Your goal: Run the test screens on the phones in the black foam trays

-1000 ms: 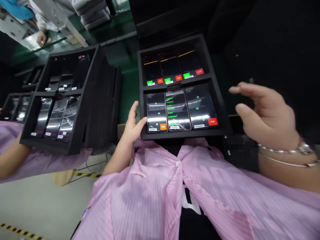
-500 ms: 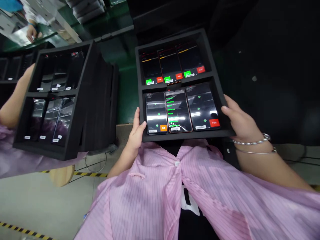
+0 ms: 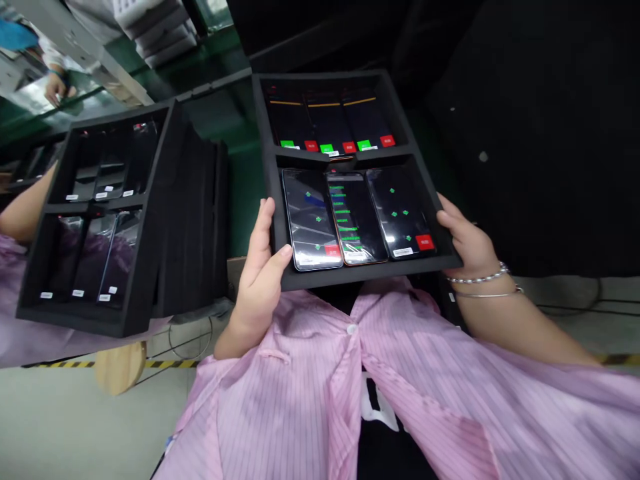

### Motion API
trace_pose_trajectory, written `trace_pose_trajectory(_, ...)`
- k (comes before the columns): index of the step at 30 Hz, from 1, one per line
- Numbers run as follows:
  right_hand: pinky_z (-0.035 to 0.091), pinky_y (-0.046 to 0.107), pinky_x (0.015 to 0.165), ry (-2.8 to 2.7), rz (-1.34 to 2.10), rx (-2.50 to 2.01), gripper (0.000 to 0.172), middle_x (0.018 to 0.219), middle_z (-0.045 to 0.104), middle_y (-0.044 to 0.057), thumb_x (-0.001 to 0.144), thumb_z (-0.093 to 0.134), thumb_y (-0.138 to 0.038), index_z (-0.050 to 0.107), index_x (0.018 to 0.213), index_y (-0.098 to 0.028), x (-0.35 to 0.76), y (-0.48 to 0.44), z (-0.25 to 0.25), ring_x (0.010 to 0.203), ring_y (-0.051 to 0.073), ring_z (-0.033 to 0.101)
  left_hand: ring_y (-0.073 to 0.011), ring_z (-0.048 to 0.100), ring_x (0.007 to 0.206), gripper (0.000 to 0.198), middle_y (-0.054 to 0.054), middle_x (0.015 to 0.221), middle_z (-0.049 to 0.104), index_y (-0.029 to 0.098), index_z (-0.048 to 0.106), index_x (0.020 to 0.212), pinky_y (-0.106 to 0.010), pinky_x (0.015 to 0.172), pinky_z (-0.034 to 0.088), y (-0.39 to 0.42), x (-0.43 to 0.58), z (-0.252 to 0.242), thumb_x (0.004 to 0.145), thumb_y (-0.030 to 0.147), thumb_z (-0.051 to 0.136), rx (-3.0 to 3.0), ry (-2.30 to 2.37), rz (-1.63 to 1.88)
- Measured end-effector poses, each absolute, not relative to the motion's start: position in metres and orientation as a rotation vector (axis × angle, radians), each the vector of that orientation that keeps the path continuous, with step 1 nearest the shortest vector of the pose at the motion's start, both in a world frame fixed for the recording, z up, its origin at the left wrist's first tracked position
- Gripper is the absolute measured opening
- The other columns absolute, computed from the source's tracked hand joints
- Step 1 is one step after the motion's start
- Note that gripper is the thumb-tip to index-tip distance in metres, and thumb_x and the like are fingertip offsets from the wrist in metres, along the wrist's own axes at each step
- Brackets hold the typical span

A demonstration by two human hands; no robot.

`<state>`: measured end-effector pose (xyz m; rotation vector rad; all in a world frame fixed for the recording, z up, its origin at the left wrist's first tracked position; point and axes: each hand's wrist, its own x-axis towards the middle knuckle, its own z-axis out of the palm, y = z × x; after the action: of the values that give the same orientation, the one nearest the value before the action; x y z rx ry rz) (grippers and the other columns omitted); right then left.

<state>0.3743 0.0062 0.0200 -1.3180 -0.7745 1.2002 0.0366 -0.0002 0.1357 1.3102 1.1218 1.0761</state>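
Both of my hands hold a black foam tray (image 3: 420, 157) tilted in front of my body. My left hand (image 3: 260, 273) grips its left side, thumb on the front corner. My right hand (image 3: 467, 240) clasps the right side, with the underside fingers hidden. Three phones lie in the front compartment: a left phone (image 3: 310, 207), a middle phone (image 3: 357, 227) and a right phone (image 3: 400, 207). Their lit screens show green marks, with red blocks on the outer two. In the back compartment are three more dark-screened phones (image 3: 327, 123) with orange lines and green and red blocks.
At left stands another black tray (image 3: 143, 267) of phones beside stacked black trays (image 3: 193, 227); another person's arm (image 3: 27, 200) reaches behind it. A co-worker's hand (image 3: 55, 88) rests at the far bench. A round wooden stool (image 3: 120, 367) stands below. Dark cloth (image 3: 540, 133) hangs at right.
The tray has shifted slightly left in view with both hands. The left front phone's corner block turned from orange to red, and green marks on the outer front screens changed.
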Motion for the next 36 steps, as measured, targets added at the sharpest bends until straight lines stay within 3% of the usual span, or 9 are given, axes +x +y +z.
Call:
trace_pose_trajectory(5, 0.056, 0.061, 0.114, -0.804, 1.114, -1.279, 0.058, 0.143, 0.072, 0.006, 0.083, 0.075, -0.037, 0.072, 0.141, -0.032, 0.370, -0.002, 0.075, 0.133, 0.037, 0.069, -0.0309, 0.031, 0.168, 0.067, 0.006, 0.173, 0.047, 0.040, 0.054, 0.157, -0.049, 0.141, 0.026, 0.007, 0.019, 0.107, 0.092, 0.035, 0.068, 1.243, 1.085, 1.183)
trace_pose_trajectory(8, 0.057, 0.066, 0.113, -0.926, 1.070, -1.245, 0.056, 0.143, 0.072, 0.004, 0.083, 0.077, -0.026, 0.076, 0.137, -0.038, 0.361, -0.010, 0.114, 0.132, 0.039, 0.069, -0.0315, 0.034, 0.167, 0.076, 0.002, 0.172, 0.048, 0.038, 0.051, 0.159, -0.050, 0.140, 0.028, 0.010, 0.004, 0.083, 0.086, 0.034, 0.071, 1.197, 1.093, 1.213)
trace_pose_trajectory(12, 0.050, 0.068, 0.120, -1.088, 0.957, -1.214, 0.057, 0.149, 0.068, -0.001, 0.082, 0.082, -0.025, 0.076, 0.136, -0.044, 0.345, -0.012, 0.144, 0.146, 0.040, 0.057, -0.0323, 0.032, 0.168, 0.086, -0.001, 0.175, 0.044, 0.037, 0.046, 0.163, -0.051, 0.140, 0.026, 0.010, -0.008, 0.057, 0.081, 0.037, 0.074, 1.195, 1.137, 1.181)
trace_pose_trajectory(15, 0.045, 0.068, 0.125, -1.080, 0.926, -1.235, 0.054, 0.148, 0.069, -0.002, 0.079, 0.087, -0.030, 0.079, 0.130, -0.044, 0.343, -0.004, 0.135, 0.148, 0.040, 0.055, -0.0298, 0.030, 0.169, 0.084, 0.000, 0.178, 0.039, 0.038, 0.043, 0.164, -0.050, 0.141, 0.023, 0.008, -0.009, 0.048, 0.085, 0.035, 0.070, 1.235, 1.140, 1.160)
trace_pose_trajectory(19, 0.037, 0.070, 0.130, -0.955, 0.955, -1.351, 0.056, 0.139, 0.074, 0.000, 0.066, 0.090, -0.024, 0.083, 0.119, -0.042, 0.355, 0.005, 0.095, 0.143, 0.039, 0.061, -0.0251, 0.023, 0.171, 0.076, 0.004, 0.180, 0.034, 0.038, 0.042, 0.166, -0.045, 0.143, 0.014, 0.003, -0.008, 0.047, 0.094, 0.029, 0.064, 1.368, 1.162, 1.095)
trace_pose_trajectory(24, 0.036, 0.063, 0.133, -0.857, 0.942, -1.266, 0.052, 0.117, 0.082, 0.000, 0.066, 0.078, -0.014, 0.085, 0.111, -0.038, 0.363, 0.001, 0.077, 0.134, 0.035, 0.068, -0.0303, 0.012, 0.173, 0.068, -0.001, 0.181, 0.033, 0.039, 0.042, 0.166, -0.055, 0.142, 0.009, 0.006, -0.011, 0.059, 0.103, 0.044, 0.065, 1.587, 1.236, 0.911)
trace_pose_trajectory(29, 0.041, 0.058, 0.130, -1.316, 0.673, -1.229, 0.058, 0.147, 0.070, 0.003, 0.081, 0.077, -0.019, 0.075, 0.137, -0.035, 0.354, 0.036, 0.110, 0.142, 0.031, 0.061, -0.0392, -0.002, 0.173, 0.071, -0.003, 0.185, 0.021, 0.039, 0.051, 0.160, -0.063, 0.139, 0.000, 0.055, -0.003, 0.086, 0.095, 0.055, 0.076, 1.814, 1.371, 0.978)
trace_pose_trajectory(32, 0.045, 0.060, 0.126, -1.767, 0.535, -1.230, 0.045, 0.139, 0.073, 0.009, 0.092, 0.068, -0.028, 0.072, 0.137, -0.027, 0.346, 0.085, 0.112, 0.137, 0.034, 0.065, -0.0431, 0.005, 0.172, 0.060, -0.007, 0.179, 0.035, 0.031, 0.067, 0.144, -0.062, 0.138, 0.000, 0.105, 0.012, 0.096, 0.092, 0.058, 0.080, 1.918, 1.399, 0.990)
trace_pose_trajectory(36, 0.034, 0.070, 0.130, -2.173, 0.386, -1.315, 0.035, 0.129, 0.075, 0.013, 0.096, 0.055, -0.029, 0.072, 0.126, -0.021, 0.339, 0.144, 0.090, 0.138, 0.038, 0.064, -0.0488, 0.013, 0.168, 0.054, -0.013, 0.171, 0.047, 0.024, 0.076, 0.125, -0.065, 0.136, 0.000, 0.152, 0.027, 0.091, 0.086, 0.061, 0.083, 1.918, 1.492, 0.931)
